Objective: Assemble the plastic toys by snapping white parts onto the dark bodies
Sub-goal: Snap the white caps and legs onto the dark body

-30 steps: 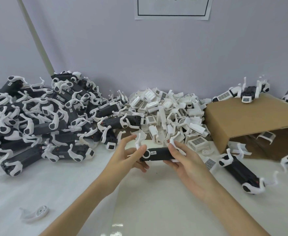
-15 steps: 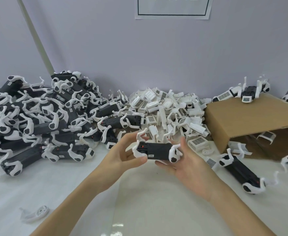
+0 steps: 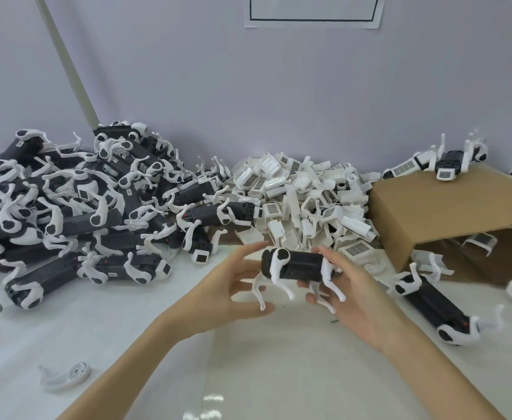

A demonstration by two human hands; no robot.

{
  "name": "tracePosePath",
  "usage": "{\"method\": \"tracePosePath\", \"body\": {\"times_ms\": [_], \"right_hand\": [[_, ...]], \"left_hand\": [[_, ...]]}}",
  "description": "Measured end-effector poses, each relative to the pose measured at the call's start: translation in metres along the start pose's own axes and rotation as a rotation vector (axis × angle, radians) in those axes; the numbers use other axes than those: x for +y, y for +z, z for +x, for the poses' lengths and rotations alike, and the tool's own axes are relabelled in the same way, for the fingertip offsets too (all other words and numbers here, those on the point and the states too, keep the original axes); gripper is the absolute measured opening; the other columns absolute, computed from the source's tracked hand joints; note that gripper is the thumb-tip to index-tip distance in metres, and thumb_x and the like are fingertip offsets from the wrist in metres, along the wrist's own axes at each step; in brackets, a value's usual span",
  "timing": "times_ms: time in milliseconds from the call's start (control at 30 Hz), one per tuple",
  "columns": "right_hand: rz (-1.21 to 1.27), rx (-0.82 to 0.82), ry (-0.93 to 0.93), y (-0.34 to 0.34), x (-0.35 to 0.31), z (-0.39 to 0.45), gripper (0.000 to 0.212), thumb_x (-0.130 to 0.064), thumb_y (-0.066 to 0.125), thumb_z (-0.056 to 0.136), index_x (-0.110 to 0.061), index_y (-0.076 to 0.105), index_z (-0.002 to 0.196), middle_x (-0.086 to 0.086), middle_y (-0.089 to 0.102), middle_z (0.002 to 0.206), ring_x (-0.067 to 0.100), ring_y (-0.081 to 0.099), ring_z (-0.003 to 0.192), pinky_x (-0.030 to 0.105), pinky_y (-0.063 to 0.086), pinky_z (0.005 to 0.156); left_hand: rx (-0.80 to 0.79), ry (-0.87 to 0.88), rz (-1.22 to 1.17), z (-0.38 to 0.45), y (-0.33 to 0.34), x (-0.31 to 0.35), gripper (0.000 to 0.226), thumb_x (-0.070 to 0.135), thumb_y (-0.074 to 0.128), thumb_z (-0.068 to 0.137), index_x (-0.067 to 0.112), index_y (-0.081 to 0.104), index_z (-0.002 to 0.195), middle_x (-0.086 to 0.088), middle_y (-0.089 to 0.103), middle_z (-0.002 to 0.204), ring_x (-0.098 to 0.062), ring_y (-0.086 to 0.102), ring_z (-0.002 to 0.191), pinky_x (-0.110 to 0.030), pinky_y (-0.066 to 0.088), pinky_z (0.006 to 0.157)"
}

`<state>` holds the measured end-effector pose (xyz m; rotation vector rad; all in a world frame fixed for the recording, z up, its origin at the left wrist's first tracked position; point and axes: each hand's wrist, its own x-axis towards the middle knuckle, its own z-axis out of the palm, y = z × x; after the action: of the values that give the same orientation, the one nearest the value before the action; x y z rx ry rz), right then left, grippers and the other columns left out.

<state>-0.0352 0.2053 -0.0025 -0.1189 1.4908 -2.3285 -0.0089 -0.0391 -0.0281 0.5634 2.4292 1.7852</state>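
Observation:
A dark toy body (image 3: pixel 301 263) with white legs hanging down hovers above the table at centre. My right hand (image 3: pixel 351 292) grips its right end, thumb on top and fingers underneath. My left hand (image 3: pixel 227 286) is just left of the toy with fingers spread and relaxed, apart from it or barely touching its left end. Behind the toy lies a heap of loose white parts (image 3: pixel 303 201).
A big pile of dark bodies with white legs (image 3: pixel 75 207) fills the left. A cardboard box (image 3: pixel 448 216) lies on its side at right with a toy on top (image 3: pixel 445 165). Another toy (image 3: pixel 436 307) lies right of my hand. A lone white leg (image 3: pixel 66 374) lies near left.
The toy has been turned over so its white legs now point down. My left hand has let go and opened; my right hand holds the toy alone.

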Motion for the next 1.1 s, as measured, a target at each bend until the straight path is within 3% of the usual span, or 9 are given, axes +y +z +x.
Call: {"method": "tracePosePath", "body": {"times_ms": [100, 167, 333, 500, 667, 800, 900, 967, 1100], "right_hand": [[-0.054, 0.035, -0.177, 0.001, 0.006, 0.005, 0.048, -0.04, 0.076, 0.087, 0.003, 0.061, 0.102, 0.012, 0.065, 0.079, 0.023, 0.067, 0.08, 0.036, 0.058, 0.069], [-0.116, 0.067, -0.251, 0.002, 0.009, 0.007, 0.062, -0.048, 0.082, 0.084, 0.002, 0.063, 0.117, 0.011, 0.06, 0.071, 0.019, 0.06, 0.073, 0.032, 0.053, 0.067], [-0.388, 0.053, -0.281, -0.001, 0.02, 0.005, 0.052, -0.05, 0.076, 0.089, -0.016, 0.063, 0.126, 0.017, 0.076, 0.108, 0.035, 0.075, 0.104, 0.055, 0.056, 0.1], [-0.386, 0.026, -0.298, 0.004, 0.024, 0.002, 0.059, -0.048, 0.07, 0.085, -0.027, 0.055, 0.137, 0.019, 0.076, 0.109, 0.037, 0.076, 0.101, 0.049, 0.058, 0.097], [-0.368, 0.148, -0.428, 0.01, 0.026, 0.002, 0.039, -0.041, 0.083, 0.083, -0.017, 0.068, 0.111, 0.019, 0.073, 0.092, 0.035, 0.076, 0.086, 0.04, 0.062, 0.081], [-0.411, 0.213, -0.516, 0.012, 0.032, 0.003, 0.051, -0.061, 0.078, 0.079, -0.018, 0.068, 0.105, 0.015, 0.072, 0.084, 0.037, 0.073, 0.081, 0.043, 0.063, 0.077], [-0.28, 0.046, -0.459, 0.013, 0.037, 0.001, 0.062, -0.063, 0.051, 0.098, -0.009, 0.059, 0.127, 0.014, 0.076, 0.096, 0.035, 0.074, 0.08, 0.04, 0.061, 0.069], [-0.221, -0.013, -0.406, 0.012, 0.036, 0.001, 0.051, -0.048, 0.04, 0.107, -0.006, 0.062, 0.128, 0.022, 0.075, 0.1, 0.038, 0.073, 0.084, 0.042, 0.059, 0.069], [-0.529, 0.036, -0.486, 0.005, 0.037, 0.003, 0.025, 0.001, 0.056, 0.103, -0.015, 0.071, 0.114, 0.012, 0.072, 0.104, 0.021, 0.07, 0.093, 0.034, 0.054, 0.076]], "left_hand": [[-0.083, -0.043, -0.107, -0.002, 0.008, 0.004, 0.09, 0.008, 0.09, 0.084, 0.033, 0.041, 0.156, -0.003, 0.067, 0.135, -0.025, 0.066, 0.126, -0.037, 0.052, 0.11], [-0.056, -0.045, -0.158, -0.002, 0.015, 0.008, 0.079, 0.022, 0.088, 0.086, 0.03, 0.046, 0.152, -0.004, 0.069, 0.132, -0.025, 0.069, 0.121, -0.034, 0.055, 0.103], [0.263, -0.141, -0.29, 0.004, 0.028, 0.009, 0.061, 0.065, 0.065, 0.087, 0.017, 0.067, 0.125, -0.008, 0.075, 0.104, -0.028, 0.073, 0.087, -0.053, 0.055, 0.096], [0.294, -0.082, -0.214, 0.002, 0.019, 0.006, 0.057, 0.071, 0.06, 0.089, 0.019, 0.071, 0.112, -0.003, 0.075, 0.095, -0.022, 0.072, 0.083, -0.02, 0.051, 0.078], [0.481, 0.117, 0.355, -0.001, 0.029, 0.003, 0.048, 0.062, 0.054, 0.101, 0.035, 0.052, 0.141, 0.015, 0.069, 0.119, -0.007, 0.064, 0.106, -0.023, 0.05, 0.09], [0.384, 0.346, 0.809, -0.002, 0.03, -0.003, 0.061, 0.04, 0.07, 0.098, 0.027, 0.047, 0.154, 0.004, 0.052, 0.137, -0.017, 0.055, 0.121, -0.031, 0.052, 0.094], [0.424, 0.272, 0.663, 0.0, 0.026, -0.007, 0.043, 0.027, 0.074, 0.097, 0.029, 0.055, 0.136, 0.01, 0.064, 0.124, -0.015, 0.062, 0.107, -0.029, 0.052, 0.085], [0.36, 0.169, 0.41, 0.001, 0.026, -0.008, 0.031, 0.027, 0.069, 0.099, 0.029, 0.057, 0.127, 0.015, 0.072, 0.117, -0.015, 0.067, 0.104, -0.035, 0.057, 0.08], [0.304, 0.075, 0.002, 0.004, 0.029, -0.006, 0.029, 0.025, 0.066, 0.103, 0.023, 0.057, 0.13, 0.006, 0.077, 0.116, -0.019, 0.073, 0.11, -0.046, 0.062, 0.087]]}}
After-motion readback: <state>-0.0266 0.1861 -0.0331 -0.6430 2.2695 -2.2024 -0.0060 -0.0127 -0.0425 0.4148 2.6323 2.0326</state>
